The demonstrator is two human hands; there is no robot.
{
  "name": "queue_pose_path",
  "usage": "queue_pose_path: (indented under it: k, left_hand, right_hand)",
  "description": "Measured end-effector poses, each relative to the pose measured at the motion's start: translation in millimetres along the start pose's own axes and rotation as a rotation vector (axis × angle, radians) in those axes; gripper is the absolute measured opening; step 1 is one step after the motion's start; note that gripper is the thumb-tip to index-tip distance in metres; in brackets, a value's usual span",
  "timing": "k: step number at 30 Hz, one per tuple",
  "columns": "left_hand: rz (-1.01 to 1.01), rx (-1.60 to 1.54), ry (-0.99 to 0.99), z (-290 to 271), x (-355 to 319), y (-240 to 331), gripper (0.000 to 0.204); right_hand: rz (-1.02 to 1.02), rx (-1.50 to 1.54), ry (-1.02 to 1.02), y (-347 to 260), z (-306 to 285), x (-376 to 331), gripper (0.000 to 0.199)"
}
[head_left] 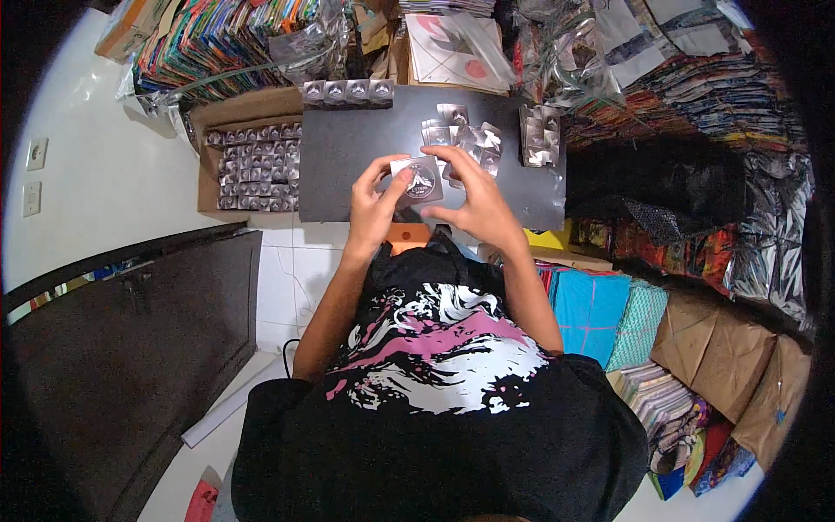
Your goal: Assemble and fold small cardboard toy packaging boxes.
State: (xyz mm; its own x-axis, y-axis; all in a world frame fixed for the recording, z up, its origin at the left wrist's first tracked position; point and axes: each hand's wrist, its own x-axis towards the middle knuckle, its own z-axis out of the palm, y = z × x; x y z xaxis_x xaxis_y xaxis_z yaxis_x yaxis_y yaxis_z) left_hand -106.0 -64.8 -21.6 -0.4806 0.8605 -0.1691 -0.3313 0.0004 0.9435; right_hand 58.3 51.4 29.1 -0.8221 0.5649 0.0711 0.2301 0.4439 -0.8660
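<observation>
My left hand (376,198) grips a small grey square box (421,183) with a white round emblem, its thumb lying across the front face. Beside it, my right hand (472,193) is spread, thumb and fingers apart around the box's right side; whether a fingertip touches it I cannot tell. Just beyond the right hand lies a loose pile of flat grey printed pieces (470,137). At the far left of the dark table (348,165) stands a row of small grey boxes (348,93). Another stack of grey printed pieces (539,135) sits at the table's right edge.
Left of the table, an open cardboard carton (207,178) holds rows of similar small boxes. Stacked colourful packets (230,43) and white printed sheets (457,52) crowd the back. Wrapped bundles (591,317) and brown paper parcels (713,348) line the right side.
</observation>
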Motion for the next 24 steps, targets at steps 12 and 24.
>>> queue_pose_path:
  k: [12, 24]
  left_hand:
    - [-0.037, 0.403, 0.018, -70.9, 48.1, -9.0, 0.096]
    - [0.433, 1.694, -0.252, -280.5, 299.3, -75.9, 0.116]
  right_hand:
    - [0.032, -0.095, -0.005, 56.5, 16.0, 56.2, 0.073]
    - [0.079, -0.289, 0.092, 338.3, 71.9, 219.8, 0.074]
